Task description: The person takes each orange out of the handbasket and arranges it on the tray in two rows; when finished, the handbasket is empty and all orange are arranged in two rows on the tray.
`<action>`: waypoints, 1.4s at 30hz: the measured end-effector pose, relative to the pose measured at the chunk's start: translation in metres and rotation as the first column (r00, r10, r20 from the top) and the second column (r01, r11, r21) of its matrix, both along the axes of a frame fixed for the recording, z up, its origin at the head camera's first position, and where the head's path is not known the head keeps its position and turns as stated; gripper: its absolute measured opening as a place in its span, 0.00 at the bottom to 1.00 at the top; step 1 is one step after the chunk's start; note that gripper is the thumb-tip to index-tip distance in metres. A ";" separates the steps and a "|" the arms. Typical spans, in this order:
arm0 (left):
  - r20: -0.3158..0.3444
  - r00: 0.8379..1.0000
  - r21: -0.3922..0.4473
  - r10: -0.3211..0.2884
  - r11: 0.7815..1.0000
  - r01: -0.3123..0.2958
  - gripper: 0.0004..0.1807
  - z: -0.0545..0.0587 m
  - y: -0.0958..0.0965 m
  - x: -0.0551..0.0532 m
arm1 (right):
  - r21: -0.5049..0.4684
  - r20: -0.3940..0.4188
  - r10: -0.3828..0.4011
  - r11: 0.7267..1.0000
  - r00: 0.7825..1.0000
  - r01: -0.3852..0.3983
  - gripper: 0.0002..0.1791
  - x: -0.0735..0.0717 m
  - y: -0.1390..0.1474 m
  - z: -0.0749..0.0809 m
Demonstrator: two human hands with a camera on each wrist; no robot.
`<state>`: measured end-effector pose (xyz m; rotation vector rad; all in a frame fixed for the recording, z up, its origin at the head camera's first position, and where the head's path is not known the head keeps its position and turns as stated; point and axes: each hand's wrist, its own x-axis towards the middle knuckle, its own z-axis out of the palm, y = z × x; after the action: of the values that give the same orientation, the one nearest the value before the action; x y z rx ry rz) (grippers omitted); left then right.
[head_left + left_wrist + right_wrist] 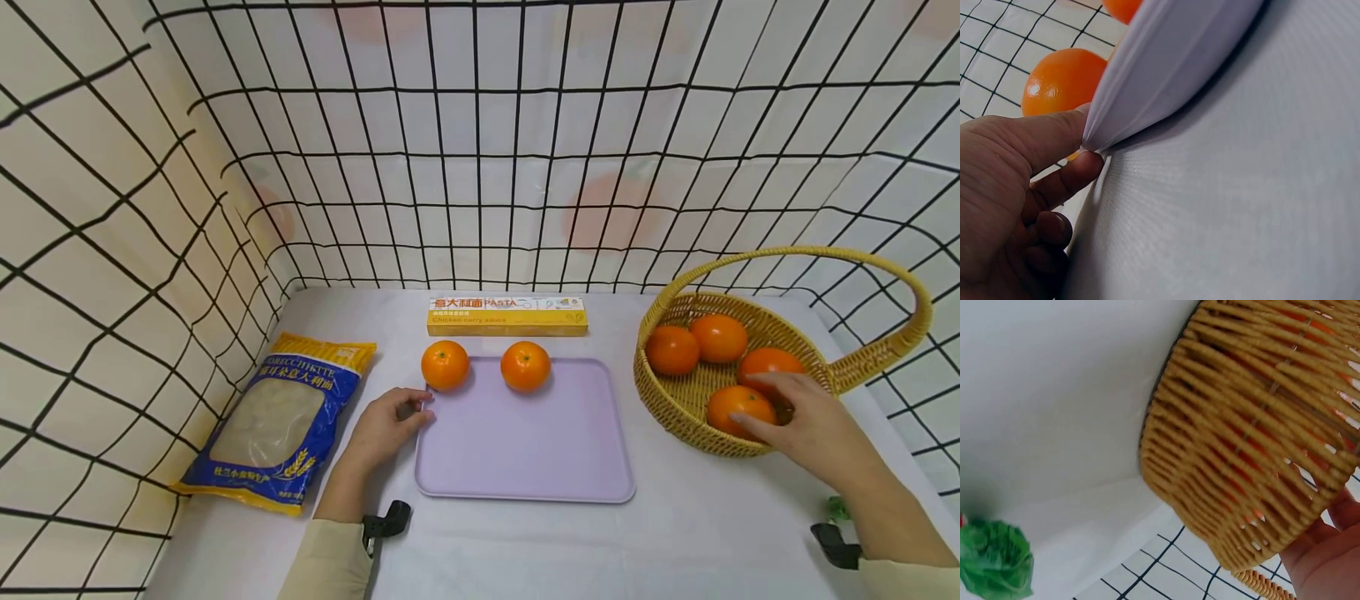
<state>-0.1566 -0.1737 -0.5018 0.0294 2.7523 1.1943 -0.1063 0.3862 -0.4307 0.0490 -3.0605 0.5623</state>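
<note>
A lilac tray (525, 450) lies flat in the middle of the table. My left hand (390, 425) pinches its left edge; in the left wrist view the thumb (1054, 134) is at the tray's rim with a finger below. Two oranges, a left one (446, 366) and a right one (526, 367), sit along the tray's far edge. On the right stands a wicker basket (675, 417) with several oranges in it. My right hand (813, 425) reaches over the basket's near rim, thumb and fingers around the nearest orange (731, 406). In the right wrist view the basket's wall hides the fingertips.
A yellow and white pasta box (507, 318) lies behind the tray. Left of it rests a blue and yellow pasta bag (270, 425). The basket's tall handle (817, 252) arches over it. Black wire mesh (480, 158) surrounds the table. A green crinkled thing (996, 559) lies near the right wrist.
</note>
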 end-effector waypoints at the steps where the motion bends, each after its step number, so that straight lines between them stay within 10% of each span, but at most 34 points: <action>1: -0.001 1.000 0.000 0.001 1.000 -0.001 0.15 0.000 0.000 0.000 | 0.004 0.010 -0.002 1.000 1.000 0.002 0.43 0.000 0.001 0.000; 42: -0.001 1.000 -0.014 -0.003 1.000 0.003 0.15 0.004 0.001 0.001 | 0.047 0.137 -0.022 0.999 0.990 0.016 0.54 -0.005 0.003 -0.004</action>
<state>-0.1551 -0.1723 -0.4981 0.0319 2.7603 1.1744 -0.1115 0.3892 -0.4348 -0.0189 -3.2034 0.5156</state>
